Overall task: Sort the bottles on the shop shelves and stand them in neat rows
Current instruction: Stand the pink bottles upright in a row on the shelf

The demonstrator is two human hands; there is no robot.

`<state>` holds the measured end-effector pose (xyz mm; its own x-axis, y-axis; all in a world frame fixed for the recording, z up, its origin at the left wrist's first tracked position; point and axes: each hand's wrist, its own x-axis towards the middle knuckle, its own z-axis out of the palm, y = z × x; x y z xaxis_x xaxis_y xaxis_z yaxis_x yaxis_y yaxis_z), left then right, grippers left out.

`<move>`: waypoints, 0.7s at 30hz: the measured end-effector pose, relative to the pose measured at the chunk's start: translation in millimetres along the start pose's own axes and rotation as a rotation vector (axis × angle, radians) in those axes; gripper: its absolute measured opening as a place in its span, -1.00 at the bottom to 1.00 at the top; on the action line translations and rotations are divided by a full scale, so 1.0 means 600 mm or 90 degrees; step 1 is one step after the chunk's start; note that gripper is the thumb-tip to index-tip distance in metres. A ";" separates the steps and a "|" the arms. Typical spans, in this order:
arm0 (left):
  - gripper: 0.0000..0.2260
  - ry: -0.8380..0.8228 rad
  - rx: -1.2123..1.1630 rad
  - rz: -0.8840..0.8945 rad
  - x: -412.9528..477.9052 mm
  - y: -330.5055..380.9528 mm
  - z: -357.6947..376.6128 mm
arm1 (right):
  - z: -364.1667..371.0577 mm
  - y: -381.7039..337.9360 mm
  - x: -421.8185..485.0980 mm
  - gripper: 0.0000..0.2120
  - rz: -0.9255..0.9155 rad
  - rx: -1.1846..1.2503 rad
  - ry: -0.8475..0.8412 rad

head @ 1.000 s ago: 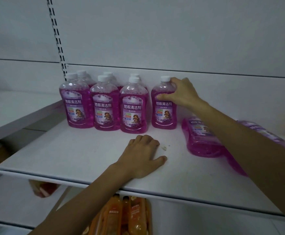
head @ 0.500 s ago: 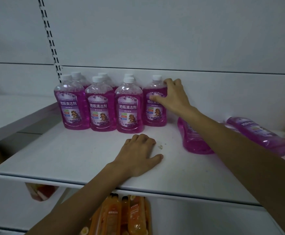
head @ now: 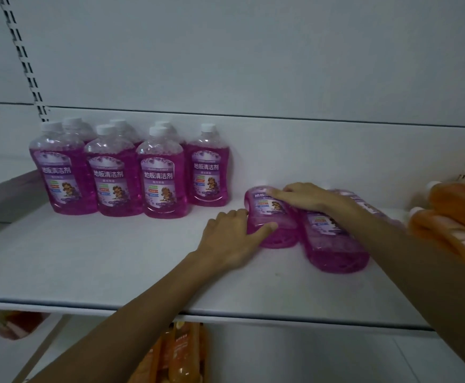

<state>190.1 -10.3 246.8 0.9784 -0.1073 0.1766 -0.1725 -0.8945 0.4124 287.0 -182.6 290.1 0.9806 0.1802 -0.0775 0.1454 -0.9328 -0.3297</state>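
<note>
Shelf: left hand, right hand shifted from row onto fallen bottle.

One wide-angle view only, from the person's head, facing forward and a little down, close to the white shelf. Its back panel fills the upper frame; its front edge crosses the lower frame, where both forearms enter from below.

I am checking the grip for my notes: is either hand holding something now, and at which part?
The left hand pinches the lying purple bottle at its near left edge; the right hand lies across its label, grip unclear.
</note>
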 end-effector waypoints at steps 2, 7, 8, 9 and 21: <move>-0.37 0.015 0.005 -0.017 0.003 0.010 0.012 | 0.002 0.001 0.005 -0.36 -0.001 0.018 -0.014; -0.51 -0.026 -0.209 0.003 -0.004 0.007 0.000 | 0.002 -0.002 0.003 -0.51 -0.092 0.105 0.077; -0.54 -0.017 -0.284 -0.008 -0.007 0.008 -0.004 | 0.001 -0.006 0.002 -0.55 -0.118 0.148 0.115; -0.51 0.013 -0.342 -0.021 -0.009 0.010 -0.008 | -0.001 -0.012 -0.002 -0.60 -0.149 0.218 0.147; 0.07 0.181 -0.276 0.092 -0.024 -0.063 -0.028 | -0.029 -0.104 -0.067 -0.47 -0.405 0.393 0.188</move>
<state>180.8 32.5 243.6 0.8823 -0.0407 0.4689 -0.3932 -0.6112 0.6869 240.7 -136.9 330.2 0.7466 0.4351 0.5033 0.6539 -0.3401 -0.6759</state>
